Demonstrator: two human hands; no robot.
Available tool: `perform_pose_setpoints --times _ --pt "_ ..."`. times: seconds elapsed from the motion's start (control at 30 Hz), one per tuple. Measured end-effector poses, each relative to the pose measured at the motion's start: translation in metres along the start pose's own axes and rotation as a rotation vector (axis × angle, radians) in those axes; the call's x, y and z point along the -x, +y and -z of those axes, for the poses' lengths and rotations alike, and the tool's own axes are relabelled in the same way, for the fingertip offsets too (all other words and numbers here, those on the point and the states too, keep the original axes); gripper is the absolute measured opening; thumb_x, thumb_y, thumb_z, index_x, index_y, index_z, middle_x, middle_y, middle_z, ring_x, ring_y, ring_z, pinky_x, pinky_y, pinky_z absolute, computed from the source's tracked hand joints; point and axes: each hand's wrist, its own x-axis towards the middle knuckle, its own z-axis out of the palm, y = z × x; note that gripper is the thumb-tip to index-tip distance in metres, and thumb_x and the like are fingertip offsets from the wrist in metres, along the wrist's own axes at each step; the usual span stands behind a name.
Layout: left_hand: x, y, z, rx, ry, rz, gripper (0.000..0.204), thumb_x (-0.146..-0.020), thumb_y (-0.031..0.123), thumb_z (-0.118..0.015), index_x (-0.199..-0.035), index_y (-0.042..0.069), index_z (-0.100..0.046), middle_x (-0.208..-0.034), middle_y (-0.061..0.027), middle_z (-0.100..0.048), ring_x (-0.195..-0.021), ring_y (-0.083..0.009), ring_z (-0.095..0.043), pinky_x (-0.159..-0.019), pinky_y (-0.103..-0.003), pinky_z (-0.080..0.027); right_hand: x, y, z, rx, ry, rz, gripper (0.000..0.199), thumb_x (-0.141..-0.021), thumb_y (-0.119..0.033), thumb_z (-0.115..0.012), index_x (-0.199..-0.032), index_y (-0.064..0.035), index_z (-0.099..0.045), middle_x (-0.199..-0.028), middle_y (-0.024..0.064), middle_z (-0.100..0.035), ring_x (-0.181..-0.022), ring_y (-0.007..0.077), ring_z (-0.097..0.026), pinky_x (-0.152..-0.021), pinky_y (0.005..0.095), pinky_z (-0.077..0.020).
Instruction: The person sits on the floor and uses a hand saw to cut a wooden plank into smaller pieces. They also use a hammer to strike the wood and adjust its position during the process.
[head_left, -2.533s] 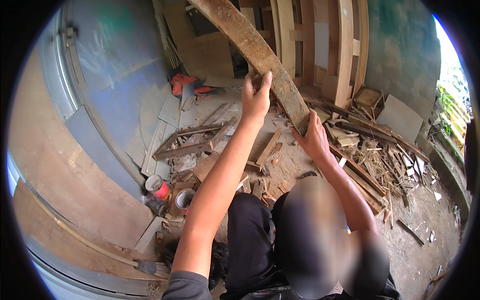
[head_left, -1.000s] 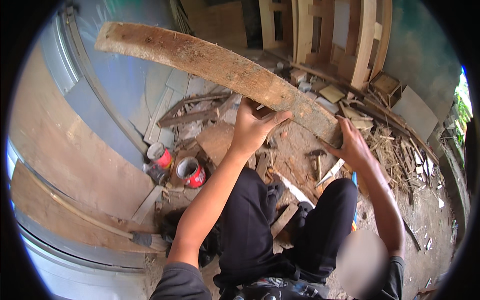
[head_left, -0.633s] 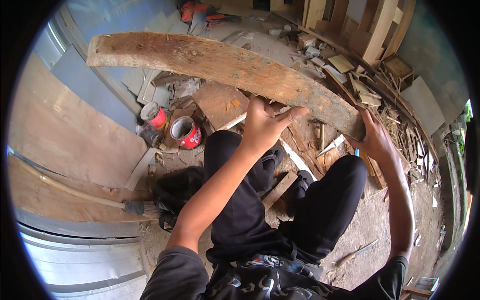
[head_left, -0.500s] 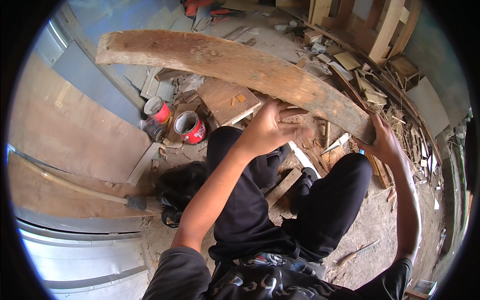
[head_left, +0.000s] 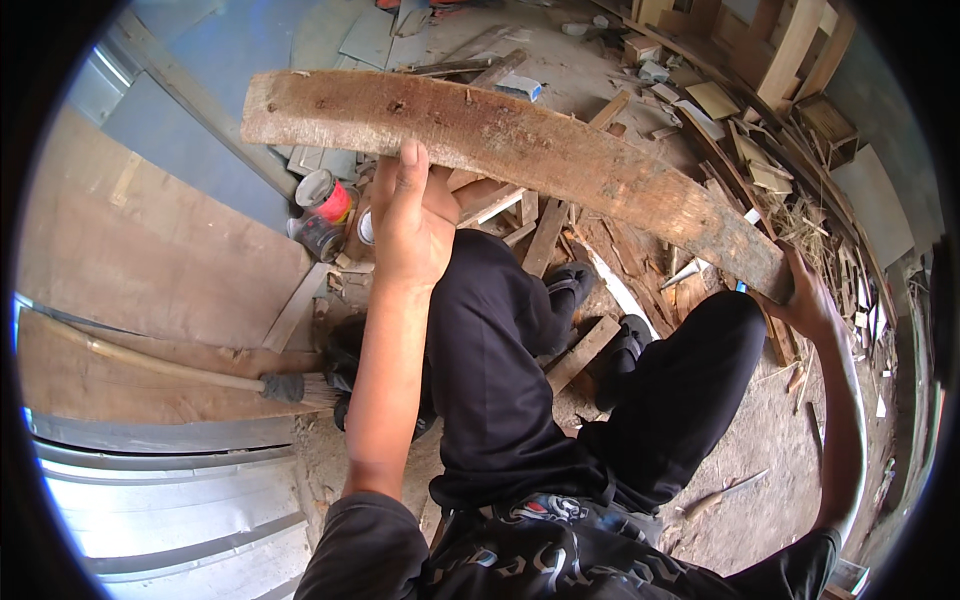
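Observation:
Across the view, above my knees, I hold a long weathered wooden plank [head_left: 530, 140] with rough, stained brown wood. My left hand [head_left: 413, 215] grips its lower edge left of the middle; the thumb lies against the near edge while the other fingers go behind the wood, partly hidden. At the plank's right end my right hand [head_left: 808, 295] is closed round the corner. Beneath the plank are my bent knees and dark shoes [head_left: 570, 285], with a short wood piece [head_left: 583, 353] lying between the feet.
Red paint cans [head_left: 322, 195] stand at the left beside a leaning wooden panel [head_left: 160, 240]. A broom [head_left: 170, 368] lies lower left. Scrap wood [head_left: 765, 165] is heaped at the right. A knife [head_left: 725, 494] rests on the dirt floor near my right leg.
My left hand has moved left along the plank and now grips its lower edge; before, it was nearer the middle with fingers spread. The plank has shifted slightly right, my right hand still on its end.

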Motion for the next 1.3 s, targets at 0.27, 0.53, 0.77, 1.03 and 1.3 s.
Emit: perform_pose_setpoints --times 0.27,0.53,0.77,1.03,1.3 --pt "0.012 -0.006 -0.001 0.07 0.011 0.014 0.061 -0.104 0.047 -0.046 -0.146 0.004 -0.039 -0.141 -0.0203 -0.051 -0.129 -0.0375 -0.055 -0.099 -0.057 -0.054 0.008 -0.01 0.016 0.032 -0.093 -0.151 0.09 -0.07 -0.025 -0.089 -0.144 -0.005 -0.043 -0.114 0.023 -0.065 -0.101 0.0398 -0.067 -0.088 0.0459 -0.0537" --pt "0.021 -0.015 0.012 0.192 0.026 -0.031 0.068 -0.098 0.043 -0.056 -0.152 0.01 -0.033 -0.147 -0.0166 -0.047 -0.136 -0.0352 -0.047 -0.099 -0.057 -0.052 0.013 -0.009 0.017 0.102 -0.016 0.062 0.092 -0.063 -0.017 -0.089 -0.143 -0.0031 -0.046 -0.123 0.0227 -0.065 -0.109 0.0404 -0.066 -0.092 0.0447 -0.0532" --pt "0.029 -0.017 0.019 0.249 -0.041 -0.004 0.08 -0.097 0.049 -0.058 -0.156 0.005 -0.026 -0.15 -0.0196 -0.043 -0.136 -0.0364 -0.046 -0.097 -0.055 -0.055 0.011 -0.022 0.026 0.109 -0.151 -0.065 0.091 -0.066 -0.025 -0.089 -0.145 -0.0131 -0.045 -0.126 0.0186 -0.064 -0.106 0.0374 -0.067 -0.091 0.0451 -0.0551" --pt "0.038 -0.019 0.011 0.356 -0.029 -0.016 0.08 -0.101 0.058 -0.045 -0.156 0.006 -0.023 -0.159 -0.0119 -0.031 -0.147 -0.0379 -0.03 -0.102 -0.06 -0.052 0.012 0.014 0.006 0.05 -0.084 0.034 0.094 -0.061 -0.018 -0.092 -0.142 -0.0093 -0.046 -0.126 0.0216 -0.063 -0.108 0.0397 -0.066 -0.093 0.0454 -0.053" --pt "0.038 -0.024 0.012 0.622 -0.134 0.031 0.106 -0.088 0.088 -0.021 -0.159 0.009 -0.023 -0.162 -0.0091 -0.028 -0.15 -0.0356 -0.025 -0.117 -0.058 -0.03 0.012 0.015 0.01 0.061 -0.158 -0.052 0.093 -0.064 -0.014 -0.089 -0.144 -0.0105 -0.043 -0.106 0.0204 -0.068 -0.084 0.0359 -0.069 -0.082 0.0446 -0.0541"
